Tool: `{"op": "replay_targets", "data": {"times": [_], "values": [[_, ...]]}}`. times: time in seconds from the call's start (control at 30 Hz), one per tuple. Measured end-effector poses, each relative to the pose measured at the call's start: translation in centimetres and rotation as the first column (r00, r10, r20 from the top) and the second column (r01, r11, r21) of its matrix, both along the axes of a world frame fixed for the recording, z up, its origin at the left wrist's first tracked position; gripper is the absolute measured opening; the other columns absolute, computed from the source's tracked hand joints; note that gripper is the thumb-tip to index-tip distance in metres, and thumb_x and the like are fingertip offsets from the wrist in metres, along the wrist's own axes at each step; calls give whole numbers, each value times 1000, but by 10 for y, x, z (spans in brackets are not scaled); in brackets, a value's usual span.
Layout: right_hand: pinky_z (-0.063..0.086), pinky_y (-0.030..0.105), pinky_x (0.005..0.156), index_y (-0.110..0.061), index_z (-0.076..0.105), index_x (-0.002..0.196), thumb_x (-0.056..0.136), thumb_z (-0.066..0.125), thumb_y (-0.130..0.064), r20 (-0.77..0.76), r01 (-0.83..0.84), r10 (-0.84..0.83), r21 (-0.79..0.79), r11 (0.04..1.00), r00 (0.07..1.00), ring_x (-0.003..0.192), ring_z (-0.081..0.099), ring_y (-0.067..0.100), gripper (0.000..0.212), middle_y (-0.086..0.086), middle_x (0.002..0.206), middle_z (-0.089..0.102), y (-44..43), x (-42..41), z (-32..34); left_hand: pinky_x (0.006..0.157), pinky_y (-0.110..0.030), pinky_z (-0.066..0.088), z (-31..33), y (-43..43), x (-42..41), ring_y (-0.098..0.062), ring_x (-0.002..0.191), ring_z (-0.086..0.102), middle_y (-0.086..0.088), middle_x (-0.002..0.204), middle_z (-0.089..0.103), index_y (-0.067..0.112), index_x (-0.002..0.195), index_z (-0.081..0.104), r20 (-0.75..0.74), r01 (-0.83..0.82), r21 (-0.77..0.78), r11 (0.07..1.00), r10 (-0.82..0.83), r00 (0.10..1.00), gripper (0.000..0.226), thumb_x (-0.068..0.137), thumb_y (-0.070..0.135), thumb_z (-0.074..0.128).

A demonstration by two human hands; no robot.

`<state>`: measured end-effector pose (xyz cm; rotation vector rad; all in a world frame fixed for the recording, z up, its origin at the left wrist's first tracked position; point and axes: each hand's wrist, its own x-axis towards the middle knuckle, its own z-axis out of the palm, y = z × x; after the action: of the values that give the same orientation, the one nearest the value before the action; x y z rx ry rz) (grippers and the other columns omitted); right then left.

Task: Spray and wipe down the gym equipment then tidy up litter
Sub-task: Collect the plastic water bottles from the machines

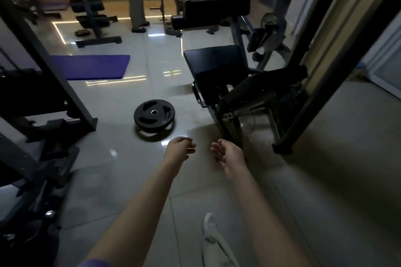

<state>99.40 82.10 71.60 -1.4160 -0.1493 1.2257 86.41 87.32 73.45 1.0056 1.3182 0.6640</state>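
- Since the black padded seat (217, 65) is the nearest piece of gym equipment, just beyond my hands and a little to the right, I take it as the likely thing to clean. I see no spray bottle, cloth or litter anywhere, so the first risk is reaching it with nothing to wipe with.
- My left hand (180, 147) and right hand (227, 153) hover on the near side of the seat. They are close together but apart, fingers loosely curled, both empty.
- Left of the seat, a weight plate (154, 114) lies on the floor. In this dim light a foot stepping toward the seat could catch it.
- The glossy floor tiles (121, 93) around the seat would, I judge, turn slick if spray drifted down onto them.
- Right of the seat, a slanted frame post (314, 84) stands near, and a wiping elbow could knock it.
- Further left of the seat lies a purple mat (91, 67), and well beyond the seat a person (135, 2) stands. Spray should not carry that way.
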Motion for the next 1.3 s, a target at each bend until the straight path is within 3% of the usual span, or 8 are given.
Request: {"op": "replay_targets", "data": {"times": [0.13, 0.4, 0.6, 0.73, 0.9, 1.07, 1.2, 1.3], "values": [[44, 27, 65, -13, 57, 99, 98, 41, -13, 19, -68, 67, 79, 995, 998, 79, 64, 15, 16, 3, 89, 67, 91, 9, 4, 66, -28, 41, 2, 88, 13, -15, 70, 61, -4, 81, 65, 11, 95, 60, 47, -63, 32, 997, 62, 997, 20, 92, 3, 42], [46, 30, 77, -12, 57, 100, 99, 41, -12, 41, -68, 63, 137, 988, 997, 82, 62, 16, 17, 3, 90, 65, 288, 70, 33, 89, -41, 46, 19, 290, 65, -21, 79, 62, -10, 87, 66, 1, 106, 61, 109, -126, 48, 991, 120, 987, 23, 93, 0, 42], [45, 27, 71, -8, 56, 105, 98, 41, -8, 51, -29, 21, 175, 984, 999, 79, 61, 17, 16, 6, 91, 65, 398, 106, 57, 73, -30, 43, 42, 403, 99, -18, 75, 60, -7, 84, 63, 7, 99, 58, 152, -145, 67, 987, 133, 979, 20, 95, 0, 39], [47, 30, 81, -7, 56, 104, 98, 41, -8, 55, 0, -11, 197, 980, 998, 81, 61, 18, 17, 7, 90, 65, 469, 126, 65, 70, -28, 41, 41, 480, 120, -16, 76, 61, -4, 83, 63, 7, 102, 57, 161, -127, 62, 990, 115, 980, 21, 95, 2, 39], [47, 28, 80, -8, 57, 105, 98, 41, -9, 102, 5, -29, 231, 973, 994, 82, 62, 18, 17, 7, 92, 65, 589, 142, 68, 72, -29, 43, 43, 594, 135, -18, 79, 61, -5, 84, 64, 12, 90, 59, 163, -76, 106, 992, 58, 985, 23, 94, 2, 39], [47, 30, 83, -7, 56, 107, 99, 40, -9, 95, 86, -115, 265, 960, 989, 82, 61, 17, 18, 7, 92, 66, 723, 151, 76, 70, -27, 43, 66, 730, 150, -14, 75, 60, -4, 82, 64, 11, 91, 59, 121, 21, 177, 984, -43, 992, 22, 93, 0, 40], [46, 34, 88, -6, 56, 106, 99, 41, -7, 128, 155, -192, 256, 954, 973, 84, 62, 19, 17, 7, 91, 65, 800, 174, 91, 64, -24, 40, 90, 824, 183, -13, 71, 57, -6, 88, 63, 5, 108, 57, 74, 97, 228, 969, -116, 990, 22, 92, 0, 43], [46, 34, 89, -9, 57, 97, 99, 40, -7, 175, 188, -239, 265, 946, 955, 83, 62, 17, 18, 5, 91, 65, 840, 205, 102, 70, -26, 42, 102, 878, 217, -17, 85, 56, -7, 100, 59, 3, 118, 54, -20, 158, 323, 933, -160, 987, 28, 90, 4, 52]]}}
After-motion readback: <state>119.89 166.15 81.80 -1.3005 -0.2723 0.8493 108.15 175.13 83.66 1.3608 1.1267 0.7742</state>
